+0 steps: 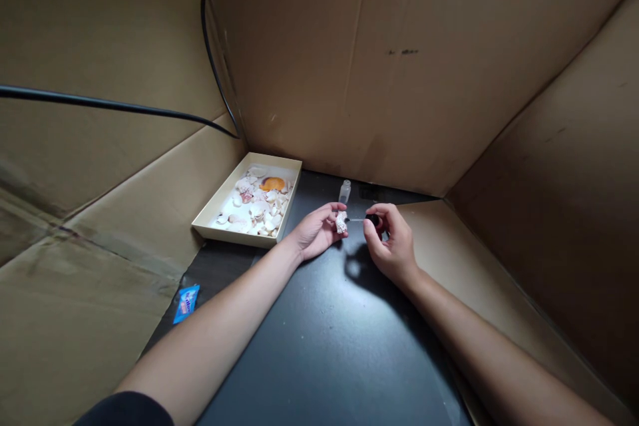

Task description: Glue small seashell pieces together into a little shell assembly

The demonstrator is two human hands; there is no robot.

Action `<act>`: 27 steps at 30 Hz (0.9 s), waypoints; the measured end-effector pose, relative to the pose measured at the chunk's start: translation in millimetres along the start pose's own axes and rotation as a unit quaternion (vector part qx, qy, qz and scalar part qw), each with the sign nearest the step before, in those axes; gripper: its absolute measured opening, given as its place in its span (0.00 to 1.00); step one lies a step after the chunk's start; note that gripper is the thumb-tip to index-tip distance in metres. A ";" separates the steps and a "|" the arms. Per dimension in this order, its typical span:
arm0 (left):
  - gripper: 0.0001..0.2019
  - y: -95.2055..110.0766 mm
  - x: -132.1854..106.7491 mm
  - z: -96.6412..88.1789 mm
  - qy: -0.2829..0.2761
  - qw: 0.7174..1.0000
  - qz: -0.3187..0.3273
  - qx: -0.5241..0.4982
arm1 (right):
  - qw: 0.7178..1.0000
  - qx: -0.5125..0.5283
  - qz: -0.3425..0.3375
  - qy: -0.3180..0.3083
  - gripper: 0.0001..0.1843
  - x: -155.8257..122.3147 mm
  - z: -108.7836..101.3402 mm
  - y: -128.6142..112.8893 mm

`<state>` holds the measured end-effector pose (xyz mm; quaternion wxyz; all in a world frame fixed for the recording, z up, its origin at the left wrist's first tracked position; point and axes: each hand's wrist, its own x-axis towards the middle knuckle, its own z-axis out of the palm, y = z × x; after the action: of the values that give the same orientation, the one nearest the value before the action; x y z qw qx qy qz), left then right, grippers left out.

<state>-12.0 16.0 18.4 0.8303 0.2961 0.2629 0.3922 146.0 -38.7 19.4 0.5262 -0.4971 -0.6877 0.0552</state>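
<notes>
Shell: right of the tray (229,235), raised over the desk (309,346); the shell (341,222) is small, knobbly and whitish, flecked with pinkish brown, its outline uneven, its surface rough rather than smooth; finer markings are too small to tell.
Left hand: just right of the tray, the left hand (317,233) grasps the shell, fingers curved above and below it, its patterned face turned toward the right hand (392,239).
Right hand: farther right of the tray, fingers pinching the wand (372,219) by its black end.
Wand: its thin, pale rod lies nearly level and points back toward the tray; the tip is at the shell's right side, but whether it touches cannot be told.
Bottle: right of the tray, just beyond the left hand; the bottle (344,192) is small, clear and narrow-necked, its neck up, its lower part hidden.
In the tray: many pale shells (257,210) of mixed sizes, with one bright orange shell (272,184) toward the far side.
Packet: blue, on the desk nearer the wearer than the tray; the packet (186,303) lies beside the left forearm.
Behind the tray: a cardboard wall (414,80).
</notes>
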 end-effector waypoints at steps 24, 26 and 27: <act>0.15 1.1 -0.2 -0.6 -0.019 1.000 -0.007 -0.009 | 1.000 0.006 -0.006 -0.005 0.05 0.7 -0.8 -0.5; 0.14 1.2 0.0 -1.0 -0.020 1.000 -0.011 -0.010 | 1.000 0.010 -0.009 0.005 0.05 0.5 -1.0 -0.3; 0.14 1.2 0.2 -1.2 -0.020 1.000 -0.012 -0.011 | 1.000 0.012 -0.012 0.004 0.05 0.4 -1.2 -0.4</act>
<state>-13.3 17.0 18.4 0.8431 0.2917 0.2457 0.3791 146.7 -39.2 20.4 0.5360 -0.4829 -0.6903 0.0553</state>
